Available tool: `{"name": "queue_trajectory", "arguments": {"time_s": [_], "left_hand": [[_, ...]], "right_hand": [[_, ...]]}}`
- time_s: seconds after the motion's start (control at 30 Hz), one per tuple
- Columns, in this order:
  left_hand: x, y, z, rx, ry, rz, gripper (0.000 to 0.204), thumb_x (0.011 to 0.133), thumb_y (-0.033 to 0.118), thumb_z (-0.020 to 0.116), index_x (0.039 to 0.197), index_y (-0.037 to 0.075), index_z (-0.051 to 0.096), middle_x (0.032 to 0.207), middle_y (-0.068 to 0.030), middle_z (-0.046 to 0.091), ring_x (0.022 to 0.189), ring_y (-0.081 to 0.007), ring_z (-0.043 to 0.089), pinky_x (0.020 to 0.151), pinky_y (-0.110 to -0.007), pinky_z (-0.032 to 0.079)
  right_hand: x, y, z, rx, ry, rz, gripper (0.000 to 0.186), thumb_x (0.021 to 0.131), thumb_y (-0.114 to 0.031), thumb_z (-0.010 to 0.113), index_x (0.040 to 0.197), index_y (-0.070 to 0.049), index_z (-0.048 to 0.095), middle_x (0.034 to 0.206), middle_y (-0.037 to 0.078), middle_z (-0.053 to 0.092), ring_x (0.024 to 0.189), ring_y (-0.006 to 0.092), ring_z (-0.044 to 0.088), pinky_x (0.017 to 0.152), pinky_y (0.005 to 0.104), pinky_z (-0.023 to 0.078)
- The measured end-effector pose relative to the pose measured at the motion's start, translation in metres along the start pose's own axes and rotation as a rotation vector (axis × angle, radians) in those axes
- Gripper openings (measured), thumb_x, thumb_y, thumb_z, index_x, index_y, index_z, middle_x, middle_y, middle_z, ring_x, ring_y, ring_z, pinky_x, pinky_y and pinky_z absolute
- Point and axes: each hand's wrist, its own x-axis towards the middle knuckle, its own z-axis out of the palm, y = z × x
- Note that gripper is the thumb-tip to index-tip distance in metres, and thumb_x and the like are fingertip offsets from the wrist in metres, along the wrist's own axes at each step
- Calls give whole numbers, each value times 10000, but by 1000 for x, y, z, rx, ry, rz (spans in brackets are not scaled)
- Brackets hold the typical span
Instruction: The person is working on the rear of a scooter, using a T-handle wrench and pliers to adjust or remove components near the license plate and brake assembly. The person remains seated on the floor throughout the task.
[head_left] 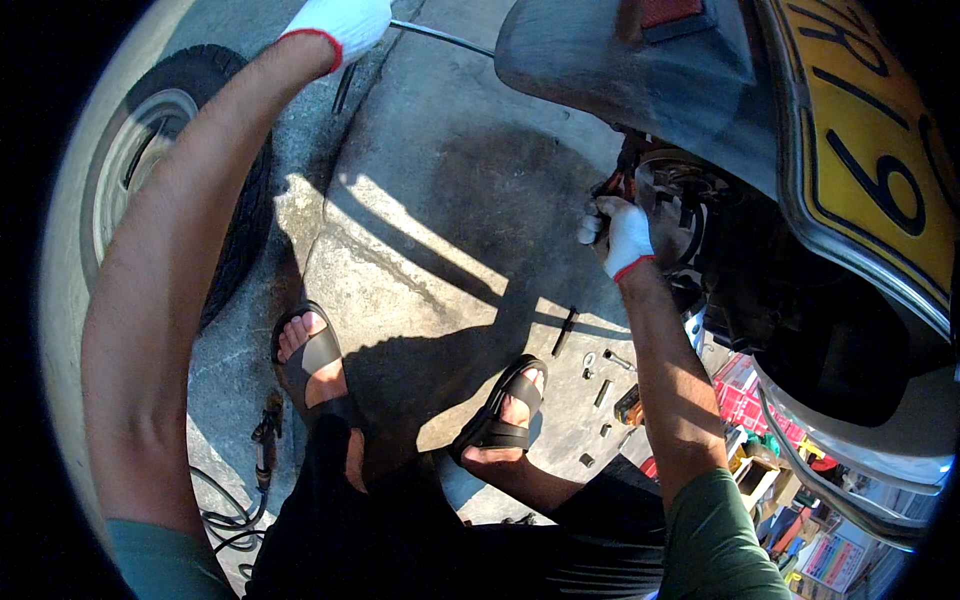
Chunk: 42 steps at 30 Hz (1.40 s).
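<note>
My left hand (345, 25), in a white knit glove with a red cuff, is closed at the upper edge on a thin metal rod (445, 40). From my fist the rod runs right to the dark fender (620, 60) of a vehicle, where its far end is hidden. My right hand (625, 235), gloved alike, is under that fender with its fingers curled. It is against dark and reddish parts (622, 185) beside a round metal wheel-hub assembly (675, 185). What those fingers hold is too shaded to make out.
A loose wheel with tyre (225, 100) lies at left. An air tool (268, 440) with a black hose (225, 520) is beside my left sandal (310, 350). Sockets (603, 393) and a dark bar (565, 332) lie near my right sandal (508, 405). Cluttered boxes (755, 480) stand lower right.
</note>
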Motion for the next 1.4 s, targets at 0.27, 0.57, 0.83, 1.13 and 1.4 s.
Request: {"name": "queue_trajectory", "arguments": {"time_s": [0.27, 0.57, 0.83, 1.13, 1.4], "left_hand": [[-6, 14, -34, -322, -255, -354, 350, 918, 254, 420, 945, -38, 611, 906, -291, 624, 876, -464, 600, 791, -513, 464], [-20, 30, -47, -439, -13, -324, 368, 929, 252, 446, 1154, -25, 534, 992, -300, 607, 943, -452, 584, 822, -489, 460], [-35, 1, 1, -498, 101, -217, 488, 967, 180, 465, 1436, 94, 363, 1148, -185, 633, 1159, -329, 563, 965, -369, 426], [-47, 17, -28, -703, 58, -215, 718, 863, -87, 433, 1505, 150, 216, 1133, -167, 643, 1072, -310, 625, 897, -348, 476], [-51, 22, -26, -797, 53, -232, 777, 816, -141, 431, 1508, 134, 208, 1166, -150, 626, 1054, -241, 636, 897, -315, 478]], "right_hand": [[9, 6, -4, -45, -102, 2, 96, 928, -77, 441, 917, -40, 529, 734, 70, 528, 587, 205, 505, 556, 362, 438], [26, -11, -16, -330, 0, -243, 220, 917, -167, 587, 1093, -39, 616, 905, 94, 640, 786, 227, 631, 706, 374, 522], [13, -13, -21, -21, -143, -27, 163, 906, -137, 534, 1021, -22, 552, 826, 89, 605, 697, 226, 598, 616, 373, 516], [-31, -40, 10, -135, -163, 31, 326, 927, -313, 582, 1103, -44, 528, 866, 104, 607, 713, 244, 611, 608, 379, 516], [-18, -17, -2, -341, 74, -265, 386, 914, -356, 624, 1159, -63, 563, 968, 57, 606, 871, 163, 578, 752, 333, 476]]}}
